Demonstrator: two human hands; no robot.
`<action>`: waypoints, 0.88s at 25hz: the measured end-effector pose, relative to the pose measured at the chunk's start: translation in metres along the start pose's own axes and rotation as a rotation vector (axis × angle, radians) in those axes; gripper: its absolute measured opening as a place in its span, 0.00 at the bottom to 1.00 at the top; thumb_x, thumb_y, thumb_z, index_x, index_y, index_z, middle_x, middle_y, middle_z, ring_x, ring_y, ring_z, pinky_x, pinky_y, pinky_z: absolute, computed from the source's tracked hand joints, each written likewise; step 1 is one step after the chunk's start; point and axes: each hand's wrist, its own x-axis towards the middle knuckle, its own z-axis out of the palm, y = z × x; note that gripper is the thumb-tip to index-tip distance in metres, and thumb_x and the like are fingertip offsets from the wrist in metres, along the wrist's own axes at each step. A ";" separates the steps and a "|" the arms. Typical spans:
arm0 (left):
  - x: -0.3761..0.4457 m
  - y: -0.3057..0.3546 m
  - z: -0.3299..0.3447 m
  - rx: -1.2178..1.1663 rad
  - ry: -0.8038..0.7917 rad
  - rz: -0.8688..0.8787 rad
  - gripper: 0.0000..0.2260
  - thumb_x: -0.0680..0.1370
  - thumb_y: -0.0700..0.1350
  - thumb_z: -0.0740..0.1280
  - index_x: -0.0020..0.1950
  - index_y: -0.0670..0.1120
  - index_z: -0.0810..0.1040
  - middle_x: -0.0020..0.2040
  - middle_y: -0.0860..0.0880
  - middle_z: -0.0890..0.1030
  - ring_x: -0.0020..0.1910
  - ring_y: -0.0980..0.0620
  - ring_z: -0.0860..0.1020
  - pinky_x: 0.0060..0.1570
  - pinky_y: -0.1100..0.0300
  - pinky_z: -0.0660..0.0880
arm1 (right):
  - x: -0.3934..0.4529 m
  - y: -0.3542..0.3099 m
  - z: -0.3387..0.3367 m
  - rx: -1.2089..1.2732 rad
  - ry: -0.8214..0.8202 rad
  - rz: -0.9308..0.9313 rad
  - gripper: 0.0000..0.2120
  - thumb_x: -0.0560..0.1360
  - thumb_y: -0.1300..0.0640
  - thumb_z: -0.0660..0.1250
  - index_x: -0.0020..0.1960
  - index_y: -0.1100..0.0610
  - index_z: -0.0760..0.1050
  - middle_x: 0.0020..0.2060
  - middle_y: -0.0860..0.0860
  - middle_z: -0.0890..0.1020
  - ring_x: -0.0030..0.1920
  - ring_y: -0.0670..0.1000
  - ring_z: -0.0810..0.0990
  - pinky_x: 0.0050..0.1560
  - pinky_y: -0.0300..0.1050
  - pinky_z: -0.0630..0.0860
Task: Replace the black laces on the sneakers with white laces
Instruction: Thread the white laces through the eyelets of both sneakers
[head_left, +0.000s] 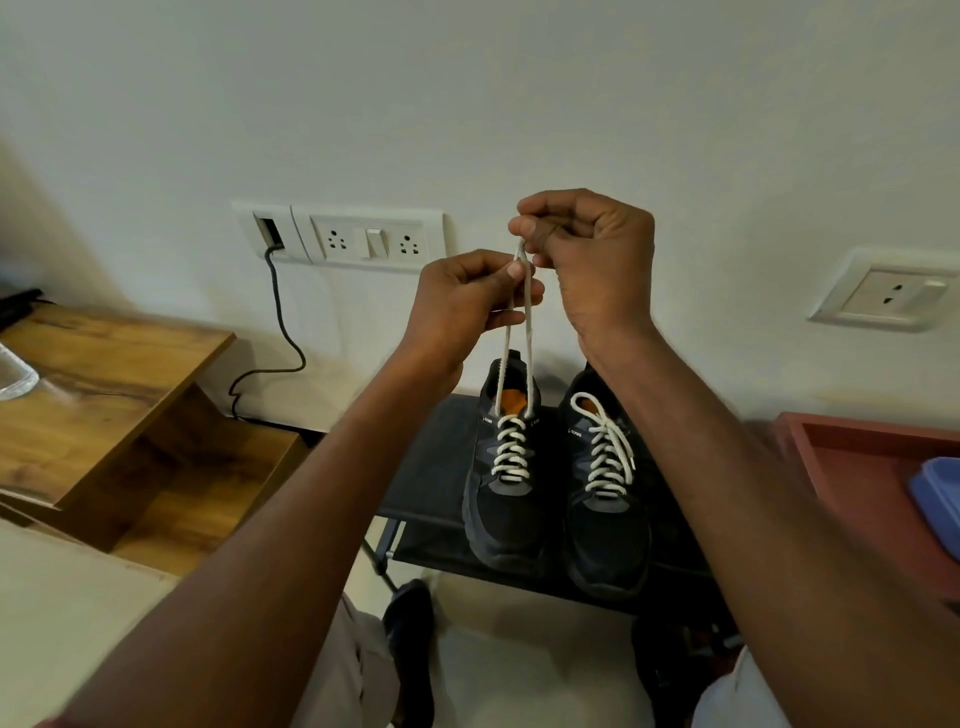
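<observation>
Both hands are raised in the middle of the frame: the right hand (587, 249) pinches the two ends of a white lace (519, 332) together at the top, and the left hand (462, 301) grips the strands just below. Below them two dark sneakers (556, 499) stand side by side on a black rack (431, 467), both threaded with white laces. A wooden tabletop (104, 364) sits at the left, a switchboard (363, 239) on the wall behind.

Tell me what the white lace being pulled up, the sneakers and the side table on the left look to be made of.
White lace: woven fabric cord, matte, by its braided look. Left sneaker and right sneaker: dark textile or mesh uppers, probably synthetic, matte; soles look like rubber. Side table: wood or wood-look laminate, visible grain, slight sheen.
</observation>
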 end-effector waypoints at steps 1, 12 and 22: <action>0.000 -0.001 0.001 -0.016 0.000 -0.003 0.09 0.84 0.42 0.67 0.57 0.37 0.83 0.49 0.39 0.86 0.52 0.44 0.86 0.52 0.52 0.83 | 0.000 0.002 0.000 0.006 0.005 0.011 0.08 0.75 0.63 0.76 0.54 0.58 0.86 0.44 0.49 0.89 0.46 0.50 0.88 0.49 0.52 0.86; 0.000 -0.040 -0.021 0.135 0.108 -0.110 0.07 0.82 0.42 0.69 0.53 0.39 0.84 0.43 0.42 0.87 0.42 0.46 0.86 0.44 0.54 0.81 | -0.043 0.061 -0.035 -0.364 -0.345 0.564 0.05 0.77 0.65 0.74 0.46 0.55 0.84 0.41 0.56 0.88 0.38 0.52 0.85 0.38 0.45 0.79; 0.007 -0.118 -0.035 1.038 -0.289 -0.361 0.03 0.75 0.48 0.75 0.46 0.49 0.86 0.37 0.50 0.84 0.41 0.50 0.83 0.42 0.56 0.79 | -0.054 0.112 -0.041 -1.245 -0.715 0.367 0.08 0.75 0.62 0.67 0.53 0.55 0.81 0.49 0.55 0.80 0.47 0.59 0.79 0.48 0.51 0.79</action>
